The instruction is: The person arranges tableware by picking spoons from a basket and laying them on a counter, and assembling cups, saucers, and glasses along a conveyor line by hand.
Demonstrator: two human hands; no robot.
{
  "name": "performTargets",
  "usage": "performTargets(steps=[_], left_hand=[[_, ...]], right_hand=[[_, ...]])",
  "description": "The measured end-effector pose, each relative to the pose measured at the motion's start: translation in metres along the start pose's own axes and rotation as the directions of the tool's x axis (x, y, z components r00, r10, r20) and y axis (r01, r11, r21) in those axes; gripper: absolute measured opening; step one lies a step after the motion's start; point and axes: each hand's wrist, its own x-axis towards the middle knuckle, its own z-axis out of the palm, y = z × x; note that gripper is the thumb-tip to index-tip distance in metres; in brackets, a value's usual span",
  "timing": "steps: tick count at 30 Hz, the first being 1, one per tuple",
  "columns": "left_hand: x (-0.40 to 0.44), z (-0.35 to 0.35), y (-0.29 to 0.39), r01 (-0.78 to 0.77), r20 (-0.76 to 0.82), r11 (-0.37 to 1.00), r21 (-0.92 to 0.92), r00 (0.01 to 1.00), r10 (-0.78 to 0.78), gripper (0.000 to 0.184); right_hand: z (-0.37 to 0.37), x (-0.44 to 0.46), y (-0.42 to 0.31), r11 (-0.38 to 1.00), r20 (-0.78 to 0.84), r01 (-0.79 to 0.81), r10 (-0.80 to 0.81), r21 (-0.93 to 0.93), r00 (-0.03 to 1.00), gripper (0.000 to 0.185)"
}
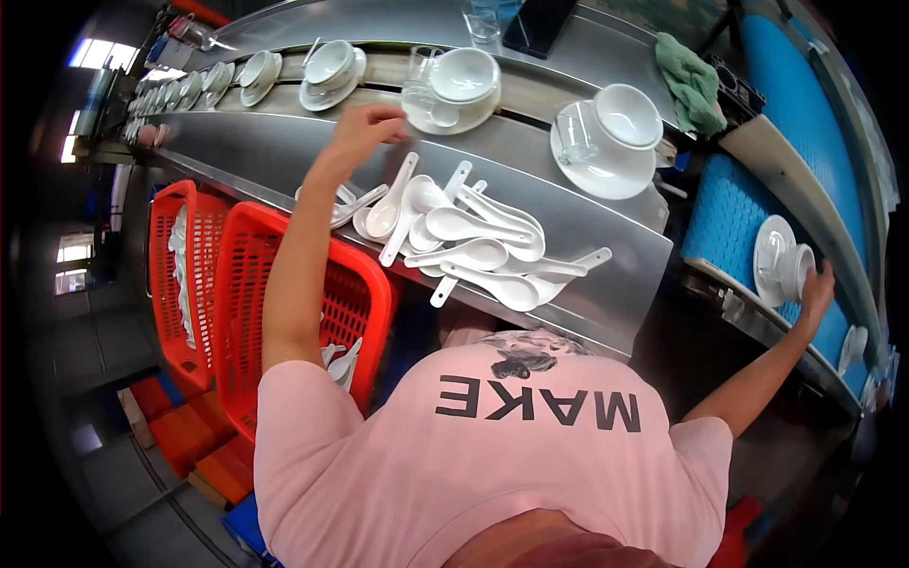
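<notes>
Crockery on a steel tabletop (620, 260) and two conveyors, as I follow it through the head view. My left hand (371, 128) is raised above the tabletop's far edge, fingers bent and tips drawn together just beside a white saucer (478, 115); whether they pinch anything, I cannot tell. On this saucer stand a white bowl (464, 74) and a clear drinking glass (421, 66). Similar sets recede in a row along the narrow conveyor (383, 71) toward the upper left; another, with a white bowl (630, 118) and a glass on its saucer (606, 177), stands to the right.

My right hand (817, 287) reaches well out to the side and touches a small white bowl (799, 273) resting against a saucer (772, 248) on the lower blue belt (720, 204); I cannot make out how firmly the fingers close on it.

Between the hands, nearer the body, lies a loose heap of white soup spoons (478, 225), handles pointing various ways. Left of the heap, two red plastic baskets (377, 279) stand below the tabletop, the nearer one containing further spoons (347, 363). A green cloth (688, 83) lies at upper right.
</notes>
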Motion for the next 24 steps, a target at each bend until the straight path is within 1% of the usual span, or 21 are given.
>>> performTargets(steps=[1,2,3,4,5,6,7,8,9,10,12,13,16,17,18,20,22,24], left_hand=[[-0.006,-0.009,0.005,-0.050,0.012,0.977,0.208,0.999,0.049,0.025],[-0.006,-0.020,-0.008,-0.149,0.016,0.934,0.324,0.988,0.152,0.027],[-0.015,-0.035,-0.018,-0.341,0.099,0.858,0.384,0.939,0.329,0.028],[-0.018,-0.048,-0.033,-0.374,0.176,0.660,0.651,0.921,0.348,0.032],[-0.027,-0.056,-0.041,-0.467,0.276,0.547,0.695,0.875,0.397,0.033],[-0.035,-0.065,-0.050,-0.467,0.319,0.471,0.748,0.876,0.362,0.036],[-0.037,-0.069,-0.060,-0.436,0.289,0.572,0.695,0.897,0.334,0.035],[-0.045,-0.065,-0.054,-0.431,0.259,0.591,0.682,0.898,0.356,0.034],[-0.049,-0.066,-0.051,-0.384,0.241,0.593,0.708,0.920,0.309,0.031],[-0.049,-0.063,-0.050,-0.363,0.222,0.597,0.715,0.928,0.299,0.030],[-0.054,-0.064,-0.049,-0.295,0.162,0.607,0.738,0.951,0.265,0.028],[-0.053,-0.066,-0.054,-0.348,0.167,0.581,0.736,0.925,0.342,0.020],[-0.049,-0.063,-0.052,-0.212,0.035,0.617,0.758,0.958,0.286,0.013],[-0.044,-0.064,-0.050,-0.235,0.066,0.599,0.766,0.955,0.290,0.013],[-0.042,-0.062,-0.047,-0.233,0.049,0.649,0.724,0.956,0.289,0.013],[-0.037,-0.050,-0.036,-0.233,0.019,0.740,0.631,0.958,0.286,0.014],[-0.031,-0.035,-0.016,-0.188,0.032,0.823,0.536,0.979,0.203,0.017],[-0.024,-0.018,-0.002,-0.207,0.098,0.875,0.438,0.978,0.183,0.019]], right_hand=[[0.021,0.012,0.041,0.976,0.191,-0.086,0.048,0.199,0.980,0.053],[0.023,0.014,0.069,0.905,0.371,-0.211,0.064,0.369,0.926,0.057],[0.008,-0.004,0.053,0.836,0.424,-0.281,0.065,0.470,0.903,0.058],[-0.008,-0.028,0.013,0.750,0.465,-0.349,0.063,0.562,0.883,0.059],[-0.018,-0.041,-0.003,0.695,0.485,-0.355,0.010,0.625,0.875,0.059],[-0.025,-0.051,-0.016,0.634,0.497,-0.357,-0.049,0.686,0.866,0.058],[-0.028,-0.062,-0.032,0.633,0.457,-0.339,-0.027,0.696,0.889,0.057],[-0.026,-0.068,-0.042,0.631,0.418,-0.316,-0.016,0.709,0.908,0.056],[-0.017,-0.068,-0.042,0.602,0.399,-0.306,-0.024,0.738,0.917,0.054],[-0.014,-0.071,-0.048,0.571,0.381,-0.291,-0.041,0.768,0.924,0.053],[-0.013,-0.085,-0.074,0.564,0.357,-0.298,0.005,0.770,0.934,0.051],[-0.011,-0.091,-0.089,0.559,0.349,-0.300,0.019,0.773,0.937,0.050],[0.002,-0.099,-0.123,0.353,0.432,-0.391,-0.043,0.850,0.901,0.048],[0.007,-0.101,-0.137,0.358,0.428,-0.385,-0.046,0.851,0.903,0.047],[0.014,-0.103,-0.149,0.331,0.431,-0.369,-0.136,0.868,0.892,0.047],[0.015,-0.109,-0.184,0.345,0.450,-0.368,-0.201,0.864,0.870,0.045],[0.020,-0.111,-0.210,0.342,0.466,-0.363,-0.294,0.867,0.835,0.044],[0.028,-0.111,-0.228,0.348,0.481,-0.362,-0.367,0.865,0.796,0.044]])
